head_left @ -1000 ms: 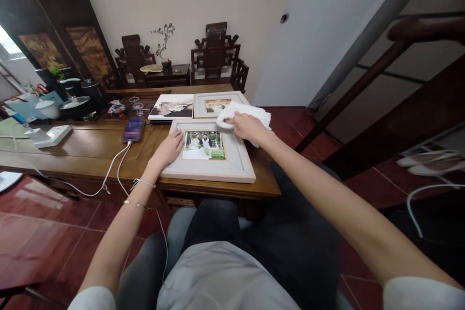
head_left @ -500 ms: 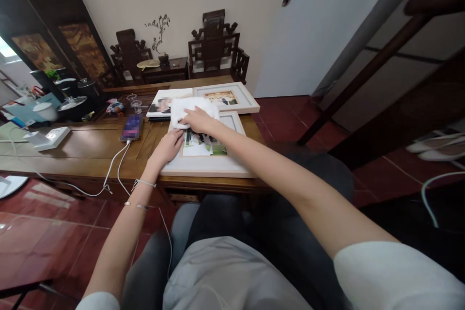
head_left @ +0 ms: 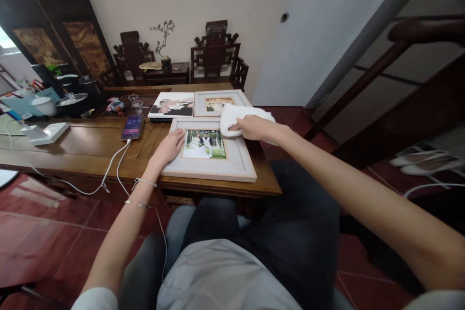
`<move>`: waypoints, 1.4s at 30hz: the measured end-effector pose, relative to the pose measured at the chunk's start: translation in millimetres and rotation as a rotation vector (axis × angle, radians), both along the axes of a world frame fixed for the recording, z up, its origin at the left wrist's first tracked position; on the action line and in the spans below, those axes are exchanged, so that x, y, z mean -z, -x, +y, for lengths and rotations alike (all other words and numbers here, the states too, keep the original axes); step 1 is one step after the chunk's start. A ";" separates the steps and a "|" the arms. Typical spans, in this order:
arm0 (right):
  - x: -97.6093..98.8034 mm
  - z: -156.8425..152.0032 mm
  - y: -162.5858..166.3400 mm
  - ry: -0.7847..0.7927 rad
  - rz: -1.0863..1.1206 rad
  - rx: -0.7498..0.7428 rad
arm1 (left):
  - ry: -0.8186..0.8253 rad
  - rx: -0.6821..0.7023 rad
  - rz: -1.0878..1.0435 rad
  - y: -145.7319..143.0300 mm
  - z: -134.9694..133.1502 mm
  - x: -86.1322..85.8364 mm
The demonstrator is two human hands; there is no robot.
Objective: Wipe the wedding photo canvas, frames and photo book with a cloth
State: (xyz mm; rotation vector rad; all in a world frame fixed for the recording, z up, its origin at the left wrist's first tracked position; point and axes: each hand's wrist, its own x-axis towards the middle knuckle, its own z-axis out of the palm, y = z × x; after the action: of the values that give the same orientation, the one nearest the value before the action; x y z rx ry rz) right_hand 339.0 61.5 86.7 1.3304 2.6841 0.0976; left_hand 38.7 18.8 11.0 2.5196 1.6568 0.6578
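A pale picture frame (head_left: 210, 168) lies flat near the table's front edge, with a photo (head_left: 204, 144) of two people on grass in it. My left hand (head_left: 170, 147) rests on the frame's left border, its fingers stretched out. A fluffy white cloth (head_left: 232, 115) is in my right hand (head_left: 254, 128), over the frame's upper right corner. Part of the cloth hangs out to the right, past the frame. It hides that corner and some of a second picture frame (head_left: 203, 112) behind.
A print (head_left: 170, 105) lies on a dark stack at the back left of the frames. Left of it are a phone (head_left: 132, 127) on a white cable, small clear cups (head_left: 137, 106) and a power strip (head_left: 51, 133). A wooden rail (head_left: 363, 87) slopes at right.
My right hand has carried the white cloth rightward, from the photo's upper left to the frame's upper right corner. The photo now shows fully. My left hand stays on the left border.
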 end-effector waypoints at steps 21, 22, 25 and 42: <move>17.1 10.9 45.7 -0.275 0.134 -0.076 | 0.023 -0.020 0.010 1.5 -1.1 -0.7; 23.3 13.7 49.2 -0.245 0.118 -0.058 | 0.020 -0.018 0.005 1.5 -0.7 -0.5; 33.1 4.6 53.3 -0.158 0.128 -0.049 | 0.008 -0.009 -0.011 1.1 0.4 0.3; 11.1 -113.5 54.2 0.042 0.149 -0.136 | 0.007 -0.005 0.010 1.9 0.9 3.2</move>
State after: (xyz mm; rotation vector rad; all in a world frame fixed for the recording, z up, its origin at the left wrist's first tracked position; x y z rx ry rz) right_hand 284.8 -52.0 75.6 1.1872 2.8820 -0.0447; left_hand 36.8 19.7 7.8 2.5186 1.6667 0.6400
